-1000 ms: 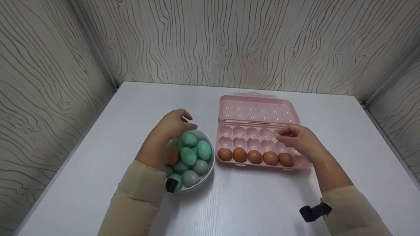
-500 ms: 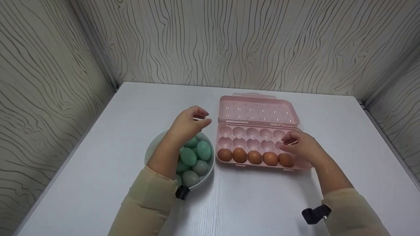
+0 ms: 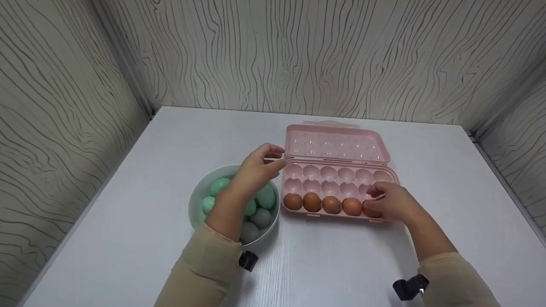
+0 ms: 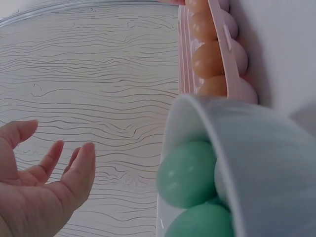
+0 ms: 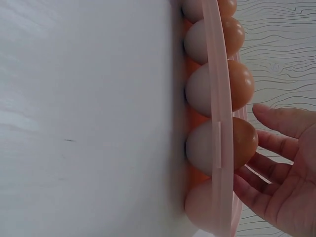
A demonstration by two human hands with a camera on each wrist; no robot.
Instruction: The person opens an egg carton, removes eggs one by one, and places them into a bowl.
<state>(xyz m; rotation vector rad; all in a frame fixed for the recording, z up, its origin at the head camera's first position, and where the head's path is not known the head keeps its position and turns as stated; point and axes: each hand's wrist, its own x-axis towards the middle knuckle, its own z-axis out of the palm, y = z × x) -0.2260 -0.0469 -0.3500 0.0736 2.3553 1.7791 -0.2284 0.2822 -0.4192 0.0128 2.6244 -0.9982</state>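
Observation:
A pink plastic egg carton point(image 3: 311, 171) lies with its lid folded back. Brown eggs point(image 3: 331, 204) fill most of its front row, while the two rows behind are bare cups. My right hand point(image 3: 394, 202) is at the rightmost brown egg point(image 5: 245, 143), thumb raised to one side and fingers behind the shell. To the carton's left stands a white bowl point(image 3: 195, 192) of green eggs point(image 3: 219, 186) and greyish ones. Over the bowl's far right side hovers my left hand point(image 3: 256, 170), its loosely bent fingers around nothing, fingertips by the carton's left edge. My left forearm hides part of the bowl.
The white table point(image 3: 128, 187) backs onto a wood-grain panel point(image 3: 273, 55), with more panels left and right. Behind the egg rows the carton's lid point(image 3: 337, 143) lies on the table. A small black camera point(image 3: 410, 288) sticks out from my right wrist.
My left hand has moved right, from the bowl's far side toward the carton. My right hand has come nearer, from over the back cups down to the last brown egg.

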